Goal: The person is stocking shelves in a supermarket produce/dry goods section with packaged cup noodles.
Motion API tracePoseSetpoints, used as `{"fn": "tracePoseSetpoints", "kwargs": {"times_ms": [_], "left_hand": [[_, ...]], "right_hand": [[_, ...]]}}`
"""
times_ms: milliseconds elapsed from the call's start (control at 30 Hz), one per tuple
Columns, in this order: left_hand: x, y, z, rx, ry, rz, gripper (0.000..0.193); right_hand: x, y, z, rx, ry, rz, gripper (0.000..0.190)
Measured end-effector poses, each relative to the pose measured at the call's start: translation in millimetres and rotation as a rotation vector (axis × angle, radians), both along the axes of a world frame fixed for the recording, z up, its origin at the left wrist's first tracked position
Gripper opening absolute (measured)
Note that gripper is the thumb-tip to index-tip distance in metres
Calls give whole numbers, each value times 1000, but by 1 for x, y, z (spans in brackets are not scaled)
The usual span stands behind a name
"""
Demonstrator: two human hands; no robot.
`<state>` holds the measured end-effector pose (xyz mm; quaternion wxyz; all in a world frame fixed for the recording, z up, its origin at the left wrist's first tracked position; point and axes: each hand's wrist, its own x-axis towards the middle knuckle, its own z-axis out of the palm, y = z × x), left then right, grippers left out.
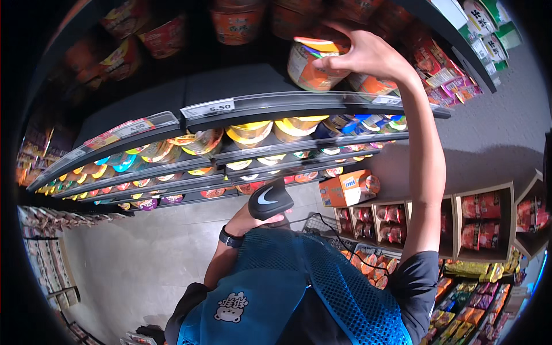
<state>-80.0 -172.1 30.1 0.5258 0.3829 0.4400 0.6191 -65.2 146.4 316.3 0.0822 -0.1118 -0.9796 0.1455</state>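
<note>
Over the top shelf, my right hand [366, 54] grips an orange instant noodle tub [310, 71]. The thumb presses on the near side, while the other fingers are partly hidden behind the tub. This tub leans slightly near the shelf's clear front lip [280, 100]. Lower down, in front of my body, my left hand [252, 222] is wrapped around a black handheld device [269, 202], which looks like a barcode scanner and bears a pale swoosh-shaped mark. That device covers part of the left hand's fingers. More orange tubs [238, 23] stand in shadow deeper on the shelf.
Lower shelves hold many noodle bowls [250, 133]. An orange carton [349, 188] is near the wall, beside compartments of red tubs [479, 220]. A black cable [366, 264] crosses orange-topped cups [377, 265]. Grey floor [142, 250] shows at left.
</note>
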Motion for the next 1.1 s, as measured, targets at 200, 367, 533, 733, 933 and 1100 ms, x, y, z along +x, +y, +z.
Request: {"fn": "tracePoseSetpoints", "kwargs": {"times_ms": [200, 367, 533, 733, 933, 1100], "left_hand": [[2, 17, -4, 22, 30, -74, 26], [13, 28, -4, 20, 50, -120, 27], [32, 44, -3, -81, 48, -237, 23], [70, 74, -2, -244, 12, -379, 27], [136, 131, -20, -107, 316, -594, 58], [232, 181, -25, -241, 218, -1090, 32]], "right_hand": [[-3, 15, -9, 41, -86, -23, 110], [9, 11, -15, 93, 19, 34, 109], [89, -3, -49, 296, 514, 30, 78], [307, -43, -209, -409, 727, -392, 31], [533, -201, -437, -783, 1193, -1576, 21], [627, -333, -504, -280, 1083, -2121, 15]]}}
